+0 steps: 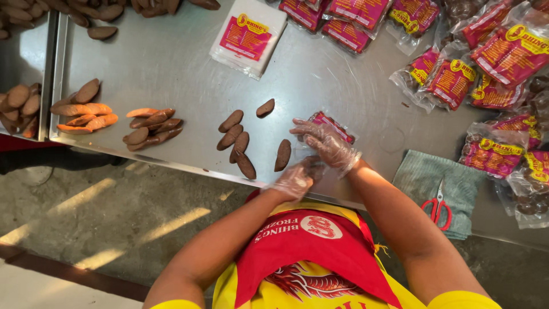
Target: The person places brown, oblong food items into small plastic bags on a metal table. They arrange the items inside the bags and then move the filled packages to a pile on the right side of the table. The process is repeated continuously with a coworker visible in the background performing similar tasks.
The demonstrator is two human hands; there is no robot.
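The steel table [171, 63] filled the view, and the person stood at its near edge. To the right lay a heap of filled packs [503, 57], red and yellow labels up; below them a green cloth [420, 177] carried red scissors [437, 206]. At the top sat a stack of flat empty bags [247, 37]. On the left, brown and orange oblong pieces lay in piles [86, 111], and a loose cluster of brown pieces [237, 140] sat just left of the hands. Now the hands, both in clear gloves: the right hand [327, 142] rested on a small clear bag [329, 126] at the table's near edge, fingers spread over it. The bag's long axis ran from near-left to far-right, its red label at the far end. The left hand [294, 182] was curled around something dark at the bag's near end; what exactly, I couldn't tell.
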